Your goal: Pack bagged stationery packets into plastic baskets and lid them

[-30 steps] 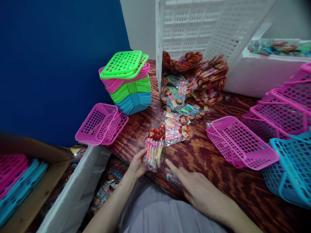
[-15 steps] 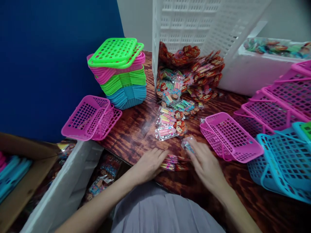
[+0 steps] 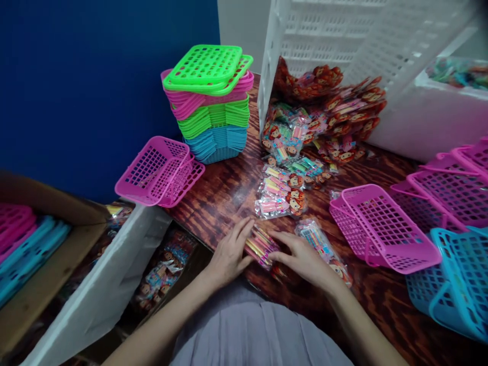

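A small bundle of shiny packets (image 3: 261,246), with yellow and pink stick-like pieces showing, sits between my hands at the table's near edge. My left hand (image 3: 229,254) is closed on its left end, thumb below and fingers above. My right hand (image 3: 301,254) pinches its right side between thumb and fingers. Just beyond the right hand lies a clear packet (image 3: 315,239) with coloured sticks and a red-haired doll picture. Several similar packets (image 3: 277,190) lie in an overlapping row ahead of the hands.
A white plastic crate (image 3: 267,96) on its side spills doll packets (image 3: 343,112). Stacked green, pink and blue baskets (image 3: 213,117) stand at the back left, near a pink basket (image 3: 152,173). More pink baskets (image 3: 381,223) and a blue basket (image 3: 453,284) stand right. A foam box (image 3: 102,284) sits left below.
My right hand has let go of a clear packet on the table to the right and moved left onto the bundle. The bundle has turned between both hands. The view has shifted left.
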Available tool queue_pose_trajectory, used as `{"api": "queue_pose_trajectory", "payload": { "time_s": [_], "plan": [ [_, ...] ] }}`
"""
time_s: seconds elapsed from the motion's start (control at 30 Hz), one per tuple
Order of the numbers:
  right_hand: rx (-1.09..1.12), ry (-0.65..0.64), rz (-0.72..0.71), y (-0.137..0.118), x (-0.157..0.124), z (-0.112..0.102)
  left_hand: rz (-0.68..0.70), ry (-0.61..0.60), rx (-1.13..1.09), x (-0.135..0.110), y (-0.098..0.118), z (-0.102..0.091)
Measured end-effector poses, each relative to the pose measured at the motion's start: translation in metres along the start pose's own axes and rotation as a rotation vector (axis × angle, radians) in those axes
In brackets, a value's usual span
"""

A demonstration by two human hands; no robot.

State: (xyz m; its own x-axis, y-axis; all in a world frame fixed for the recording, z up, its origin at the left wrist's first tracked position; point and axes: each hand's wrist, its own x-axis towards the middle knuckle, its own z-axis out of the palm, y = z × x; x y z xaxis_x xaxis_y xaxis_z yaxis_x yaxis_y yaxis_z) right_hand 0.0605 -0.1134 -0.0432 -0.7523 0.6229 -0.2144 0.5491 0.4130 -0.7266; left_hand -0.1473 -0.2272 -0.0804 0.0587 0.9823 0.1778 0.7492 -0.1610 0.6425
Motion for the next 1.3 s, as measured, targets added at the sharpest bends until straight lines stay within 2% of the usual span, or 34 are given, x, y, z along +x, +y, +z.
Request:
{"api": "queue_pose_trajectory", "payload": {
  "time_s": [0.2,0.37,1.03,1.3],
  "plan": [
    [0.128,-0.009,0.049,0.012,0.004,0.004,-0.01,-0.002,-0.015,-0.003,-0.003,0.003],
    [0.192,0.01,0.065,0.013,0.003,0.005,0.0,0.012,-0.015,-0.002,-0.003,0.003],
    [0.099,0.062,0.029,0.013,0.002,0.011,-0.01,0.023,-0.032,-0.002,-0.003,0.003],
    [0.083,0.091,-0.016,0.005,0.003,0.01,-0.034,0.089,-0.074,0.001,-0.002,0.006]
  ]
}}
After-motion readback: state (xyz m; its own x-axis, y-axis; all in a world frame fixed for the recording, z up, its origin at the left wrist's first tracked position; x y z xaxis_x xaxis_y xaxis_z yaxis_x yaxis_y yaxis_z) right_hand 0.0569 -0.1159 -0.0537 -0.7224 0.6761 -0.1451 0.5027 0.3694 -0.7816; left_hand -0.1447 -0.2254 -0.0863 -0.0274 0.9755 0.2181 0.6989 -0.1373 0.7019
